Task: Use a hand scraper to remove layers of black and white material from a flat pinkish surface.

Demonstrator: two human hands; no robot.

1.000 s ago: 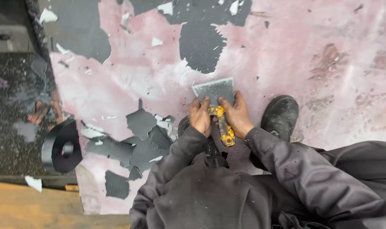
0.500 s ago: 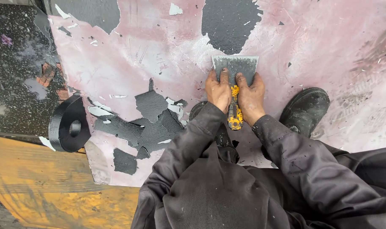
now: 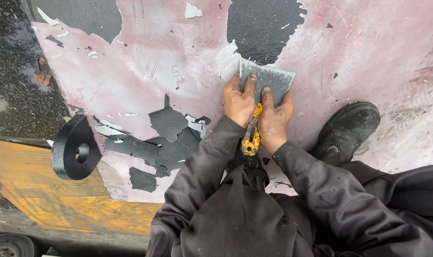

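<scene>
Left hand (image 3: 239, 101) and right hand (image 3: 275, 116) both grip scraper (image 3: 263, 90) | blade pressed flat on pink surface (image 3: 169, 62) | black boot (image 3: 347, 133) beside

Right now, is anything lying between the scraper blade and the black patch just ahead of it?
Nothing visible does. Both hands, left hand and right hand, press the scraper flat on the pink surface, its front edge already at the black patch. Only small loose flakes lie around.

We wear dark grey, dust-flecked work sleeves; our bare left hand (image 3: 239, 101) and right hand (image 3: 275, 119) look grimy, and our black boot (image 3: 347, 132) is scuffed.
</scene>
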